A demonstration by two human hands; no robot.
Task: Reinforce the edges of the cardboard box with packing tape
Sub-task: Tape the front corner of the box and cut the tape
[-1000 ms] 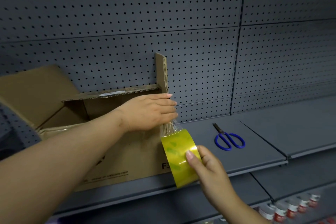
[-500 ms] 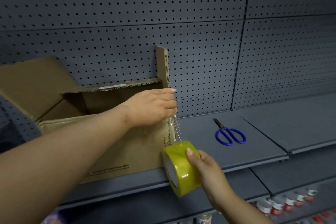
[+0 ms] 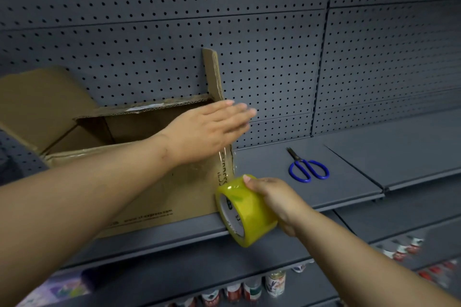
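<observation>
Brown corrugated cardboard box [image 3: 149, 197] stands open on the grey metal shelf [image 3: 349, 182], flaps raised, in front of the grey perforated back panel [image 3: 149, 32]. Left hand [image 3: 207, 129]: fingers straight and together, grasping nothing, palm over the upper right front corner of the box; the fingertips are blurred, so contact with the cardboard cannot be confirmed. Right hand [image 3: 272, 199]: fingers curled round the yellow-tinted roll of packing tape [image 3: 245, 209], held at the lower right front corner of the box, by the shelf's front edge. A clear tape strip [image 3: 225, 157] runs from the roll up the vertical corner edge of the box. Blue-handled scissors [image 3: 308, 169] lie flat on the shelf to the right of the box, apart from both hands. Small labelled jars [image 3: 274, 283] stand on a lower shelf
</observation>
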